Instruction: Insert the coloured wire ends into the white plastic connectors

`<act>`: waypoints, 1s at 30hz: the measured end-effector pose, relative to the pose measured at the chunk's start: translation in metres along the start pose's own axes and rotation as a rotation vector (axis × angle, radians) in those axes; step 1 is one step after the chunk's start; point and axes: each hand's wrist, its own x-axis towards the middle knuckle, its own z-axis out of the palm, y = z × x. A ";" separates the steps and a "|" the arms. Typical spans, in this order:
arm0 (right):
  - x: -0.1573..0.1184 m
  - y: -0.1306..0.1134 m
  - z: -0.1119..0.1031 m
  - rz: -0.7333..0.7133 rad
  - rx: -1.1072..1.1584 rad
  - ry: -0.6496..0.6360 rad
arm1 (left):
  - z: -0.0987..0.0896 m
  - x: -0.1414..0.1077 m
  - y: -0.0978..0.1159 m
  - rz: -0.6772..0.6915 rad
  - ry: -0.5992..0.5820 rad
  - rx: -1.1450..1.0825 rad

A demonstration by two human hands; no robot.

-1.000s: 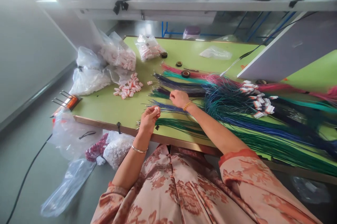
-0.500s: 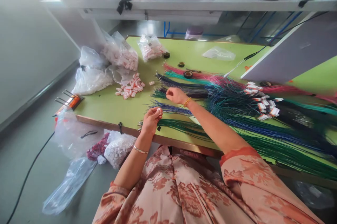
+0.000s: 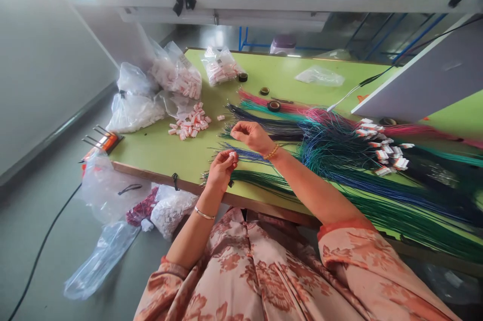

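My left hand (image 3: 222, 170) is closed in a pinch around a small white connector housing (image 3: 232, 154), above the front edge of the table. Just behind it and to the right, my right hand (image 3: 252, 137) hovers with its thumb and forefinger together over the tips of the dark wires (image 3: 264, 124). Whether a wire is between those fingertips is too small to tell. Blue wires (image 3: 251, 155) and green wires (image 3: 260, 180) run beneath and beside both hands. Loose white-and-orange housings (image 3: 191, 122) form a pile to the left.
Bags of housings (image 3: 222, 67) and a white bag (image 3: 134, 112) stand at the back left. Tape rolls (image 3: 273, 105) lie by the pink wires (image 3: 249, 95). Wired connectors (image 3: 388, 150) are bunched at right. An orange tool with metal prongs (image 3: 101, 145) sits at the left corner.
My right hand has shifted slightly left, its wrist turning a little, and its fingertips now reach past the wire tips. My left hand still pinches the housing. The whole view has shifted slightly.
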 end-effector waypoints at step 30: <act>-0.075 0.012 -0.002 -0.096 -0.382 0.061 | 0.012 0.002 0.000 -0.119 -0.048 -0.061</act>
